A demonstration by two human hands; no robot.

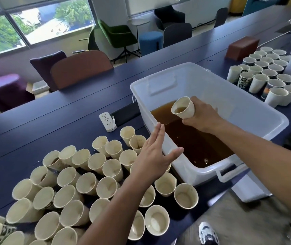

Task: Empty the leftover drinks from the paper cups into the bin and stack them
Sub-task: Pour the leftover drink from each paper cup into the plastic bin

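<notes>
My right hand (203, 117) grips a white paper cup (183, 107) tilted on its side over the clear plastic bin (273, 119); a little brown drink still lies inside the cup. The bin holds a pool of brown liquid (194, 144). My left hand (154, 156) hovers flat, fingers straight, above the bin's near-left rim and holds nothing. Several upright paper cups (86, 183) crowd the dark blue table in front of me on the left. More cups (266, 75) stand in a group at the far right.
A white power strip (106, 122) and a dark phone (125, 114) lie left of the bin. A brown box (241, 47) sits beyond the far cups. Chairs and stools stand behind the table (53, 121). My shoe (208, 234) shows on the floor below.
</notes>
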